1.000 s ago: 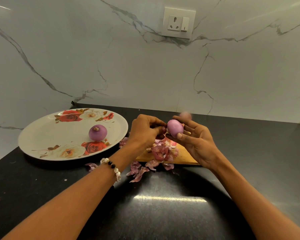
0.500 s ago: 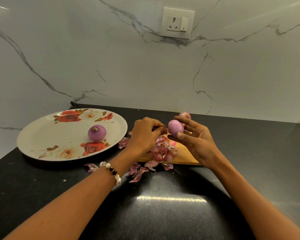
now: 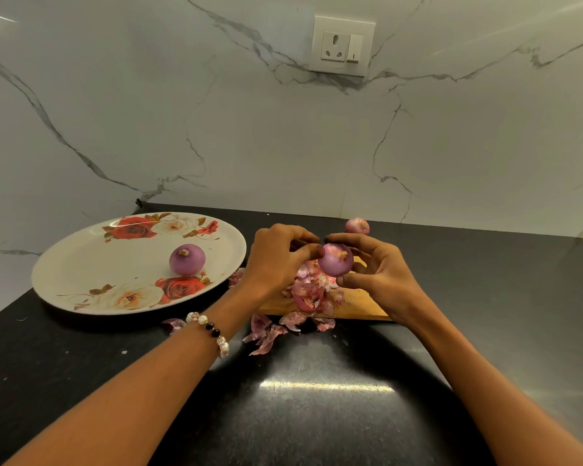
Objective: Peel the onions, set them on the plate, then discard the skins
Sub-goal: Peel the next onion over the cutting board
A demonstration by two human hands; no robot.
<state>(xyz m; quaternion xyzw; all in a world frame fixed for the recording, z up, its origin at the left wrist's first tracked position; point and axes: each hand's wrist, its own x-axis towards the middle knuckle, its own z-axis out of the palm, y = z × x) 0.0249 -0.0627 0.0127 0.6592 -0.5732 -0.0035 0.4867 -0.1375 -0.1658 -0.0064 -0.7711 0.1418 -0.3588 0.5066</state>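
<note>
Here, both hands' fingers grip one onion (image 3: 335, 269) above black counter (image 3: 317, 415), marble wall (image 3: 283, 136) behind.

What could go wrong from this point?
1. The onion is held above the cutting board by fingertips of the right hand and left hand; it looks smooth and could slip.
2. Skins already lie off the board on the counter, easy to miss at discard.
3. The unpeeled onion sits loose behind and may roll.
</note>
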